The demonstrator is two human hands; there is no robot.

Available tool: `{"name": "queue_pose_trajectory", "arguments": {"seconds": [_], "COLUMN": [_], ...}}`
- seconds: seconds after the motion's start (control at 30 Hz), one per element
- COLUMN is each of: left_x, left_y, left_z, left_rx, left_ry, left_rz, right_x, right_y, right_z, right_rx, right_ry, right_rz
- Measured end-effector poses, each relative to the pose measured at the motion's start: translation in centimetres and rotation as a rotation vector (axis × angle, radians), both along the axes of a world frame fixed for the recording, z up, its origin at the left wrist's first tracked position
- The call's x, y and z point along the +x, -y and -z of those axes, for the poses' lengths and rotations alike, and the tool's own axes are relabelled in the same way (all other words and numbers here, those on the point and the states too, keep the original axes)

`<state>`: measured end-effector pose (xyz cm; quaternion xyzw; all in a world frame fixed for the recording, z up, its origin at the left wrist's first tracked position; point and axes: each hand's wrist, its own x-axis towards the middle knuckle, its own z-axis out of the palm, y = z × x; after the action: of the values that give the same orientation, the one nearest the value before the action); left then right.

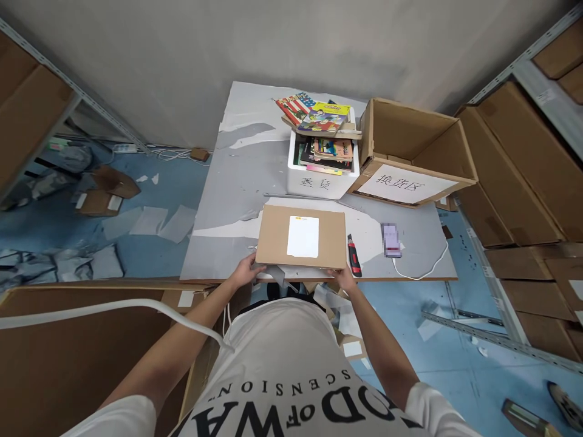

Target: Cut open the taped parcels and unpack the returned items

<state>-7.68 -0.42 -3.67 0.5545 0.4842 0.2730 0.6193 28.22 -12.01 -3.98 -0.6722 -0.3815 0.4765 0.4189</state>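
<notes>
A flat brown cardboard box (pixel 273 237) with a white label (pixel 303 237) lies at the table's front edge, its label facing up. My left hand (pixel 246 271) grips the near left corner, the fingers partly hidden by the box. At the near right corner my right hand (pixel 342 277) holds the same box, its fingertips tucked under the edge. Just right of the box lies a red and black utility knife (pixel 354 257). Farther right is a phone (pixel 390 240) with a white cable plugged in.
Behind the box stand a white bin (pixel 314 186) of books and an open carton (pixel 410 145) with a handwritten sign. A large open carton (pixel 91 340) sits at my left, with a white hose (pixel 136 303) across it. Shelves of boxes (pixel 519 170) flank the right.
</notes>
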Motion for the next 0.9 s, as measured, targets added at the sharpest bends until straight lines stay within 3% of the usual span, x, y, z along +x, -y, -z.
{"name": "queue_pose_trajectory", "arguments": {"seconds": [0.13, 0.3, 0.4, 0.53, 0.7, 0.9], "left_x": [1.0, 1.4, 1.3, 1.0, 1.2, 2.4], "left_y": [0.0, -0.2, -0.7, -1.5, -2.7, -4.3], "left_z": [-0.3, -0.9, -2.3, -5.5, -9.5, -10.9], "left_rx": [-0.023, -0.045, -0.013, 0.153, 0.322, 0.237], "left_ry": [0.028, 0.039, -0.02, -0.16, -0.515, -0.625], "left_rz": [-0.026, -0.059, -0.059, -0.028, -0.035, -0.117], "right_x": [-0.9, -0.6, -0.3, 0.1, 0.7, 0.7], "right_y": [-0.6, -1.0, -1.4, -2.4, -3.6, -5.0], "right_z": [-0.4, -1.8, -3.3, -5.7, -8.4, -9.9], "right_rx": [0.049, 0.049, 0.056, 0.077, -0.012, -0.2], "right_ry": [-0.034, -0.055, -0.068, -0.072, 0.217, 0.481], "right_rz": [0.076, 0.051, 0.041, 0.037, -0.005, 0.009]}}
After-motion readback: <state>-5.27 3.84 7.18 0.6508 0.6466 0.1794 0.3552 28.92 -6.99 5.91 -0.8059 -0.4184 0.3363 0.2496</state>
